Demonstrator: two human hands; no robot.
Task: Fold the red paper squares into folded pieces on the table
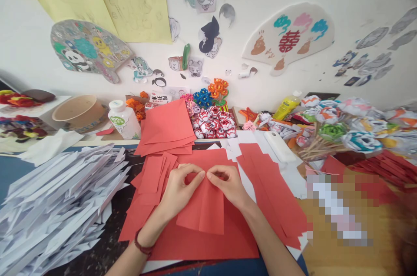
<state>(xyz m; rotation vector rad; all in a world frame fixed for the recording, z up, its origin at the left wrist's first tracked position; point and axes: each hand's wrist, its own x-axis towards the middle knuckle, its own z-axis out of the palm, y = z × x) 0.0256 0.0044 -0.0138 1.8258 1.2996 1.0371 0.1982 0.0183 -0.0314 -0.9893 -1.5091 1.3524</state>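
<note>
While white paper strips [61, 206] lie at nine o'clock, my feed shows me the left hand [177, 188] and right hand [232, 185], nearly meeting, both apparently pinching a creased red sheet [211, 213]

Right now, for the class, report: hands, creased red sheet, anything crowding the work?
Left hand and right hand pinching creased red sheet near its top. Sheet over larger red paper. Small red slips close beside left hand.
</note>
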